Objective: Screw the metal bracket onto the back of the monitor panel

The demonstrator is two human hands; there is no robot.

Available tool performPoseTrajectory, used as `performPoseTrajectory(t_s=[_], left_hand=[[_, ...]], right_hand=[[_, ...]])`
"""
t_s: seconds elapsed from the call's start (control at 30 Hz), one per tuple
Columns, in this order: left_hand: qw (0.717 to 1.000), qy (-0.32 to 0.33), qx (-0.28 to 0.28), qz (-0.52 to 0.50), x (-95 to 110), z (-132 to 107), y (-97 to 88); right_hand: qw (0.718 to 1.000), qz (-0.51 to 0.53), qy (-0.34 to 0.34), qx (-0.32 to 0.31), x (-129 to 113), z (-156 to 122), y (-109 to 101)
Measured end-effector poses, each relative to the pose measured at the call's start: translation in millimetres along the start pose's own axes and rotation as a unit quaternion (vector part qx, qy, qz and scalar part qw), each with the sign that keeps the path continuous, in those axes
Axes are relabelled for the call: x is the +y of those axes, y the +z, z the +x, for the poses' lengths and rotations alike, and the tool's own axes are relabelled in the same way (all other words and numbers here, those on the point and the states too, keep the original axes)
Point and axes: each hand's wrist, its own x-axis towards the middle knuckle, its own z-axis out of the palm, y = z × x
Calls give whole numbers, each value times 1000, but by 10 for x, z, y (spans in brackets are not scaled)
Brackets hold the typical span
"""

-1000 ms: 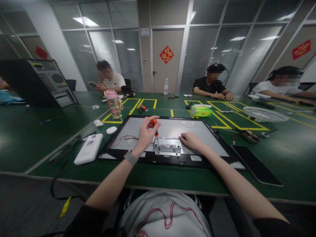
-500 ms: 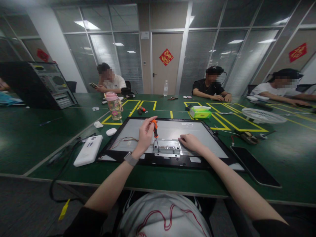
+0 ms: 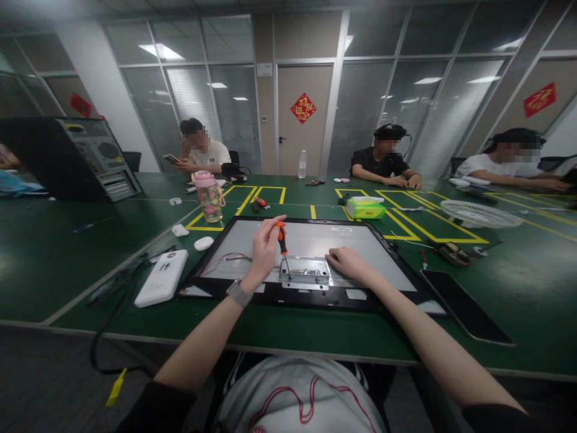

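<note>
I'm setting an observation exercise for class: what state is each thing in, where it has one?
Left hand: gripping the screwdriver
Right hand: fingers curled, beside the bracket
Screwdriver: tilted, tip down at bracket
Panel: lying flat
Pink-lidded bottle: upright, lid on
Clear bottle: upright
Door: shut
Black device: lying flat, unlit

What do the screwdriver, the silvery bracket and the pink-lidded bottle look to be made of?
Screwdriver: orange-and-black handle, probably moulded plastic or rubber; thin greyish shaft, likely metal.
Bracket: probably sheet metal, judging by its silvery sheen and holes.
Bottle: see-through patterned body, likely clear plastic, though glass is possible; opaque pink lid, likely plastic.
</note>
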Motion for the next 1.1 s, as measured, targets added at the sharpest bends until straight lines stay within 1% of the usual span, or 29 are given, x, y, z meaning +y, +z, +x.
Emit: performPoseTrajectory(t_s=[0.17, 0.43, 0.67, 0.9, 1.1], left_hand=[[1000, 5, 16, 18, 52, -8, 7], [1000, 9, 14, 9, -26, 20, -25], [1000, 11, 17, 20, 44, 9, -11], [1000, 10, 20, -12, -19, 30, -21], [999, 13, 27, 10, 24, 24, -17]], right_hand=[[1000, 1, -3, 0, 1, -1, 4], [1000, 3, -2, 0, 11, 8, 20], [1000, 4, -2, -4, 1, -6, -5], [1000, 3, 0, -4, -9, -8, -20], [1000, 7, -1, -6, -4, -17, -31]])
